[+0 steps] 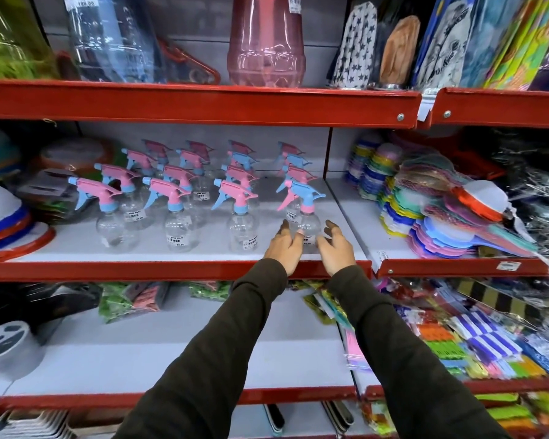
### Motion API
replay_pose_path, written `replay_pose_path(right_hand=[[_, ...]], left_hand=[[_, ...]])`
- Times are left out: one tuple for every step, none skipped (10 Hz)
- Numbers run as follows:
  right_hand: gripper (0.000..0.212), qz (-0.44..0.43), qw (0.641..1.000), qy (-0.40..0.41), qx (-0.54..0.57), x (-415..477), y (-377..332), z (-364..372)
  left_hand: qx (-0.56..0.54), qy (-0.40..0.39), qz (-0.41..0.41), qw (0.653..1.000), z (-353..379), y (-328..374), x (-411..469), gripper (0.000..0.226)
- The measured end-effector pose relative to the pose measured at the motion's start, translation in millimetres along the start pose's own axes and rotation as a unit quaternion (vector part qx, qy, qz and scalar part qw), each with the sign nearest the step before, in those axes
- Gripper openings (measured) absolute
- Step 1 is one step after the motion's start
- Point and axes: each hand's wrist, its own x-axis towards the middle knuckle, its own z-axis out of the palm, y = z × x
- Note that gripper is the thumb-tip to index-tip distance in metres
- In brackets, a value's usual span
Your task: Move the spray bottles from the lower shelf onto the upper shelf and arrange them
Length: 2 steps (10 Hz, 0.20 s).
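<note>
Several clear spray bottles with pink and blue trigger heads stand in rows on the grey middle shelf, for example one at the front left. The front right bottle has a blue head and a pink collar and stands upright. My left hand and my right hand flank this bottle's round body with fingers spread. The left thumb tip lies against the bottle; the right fingers are a little apart from it. The lower shelf shows no spray bottles.
Red rails front each shelf. Coloured plastic hand fans pile up in the bay to the right, stacked bowls to the left. Big tinted plastic jars stand on the top shelf. Packets lie at the back of the lower shelf.
</note>
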Motion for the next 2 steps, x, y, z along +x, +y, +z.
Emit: replay_pose_path(right_hand=[[0.048,-0.047,0.996,0.033,0.063,-11,2,-17],[0.04,-0.123,0.976,0.137,0.117,-38,-7,-55]], left_hand=[[0.013,0.043,0.034,0.998,-5,-8,-8,0.062],[-0.034,0.137,0.101,0.985,-13,-20,-24,0.05]])
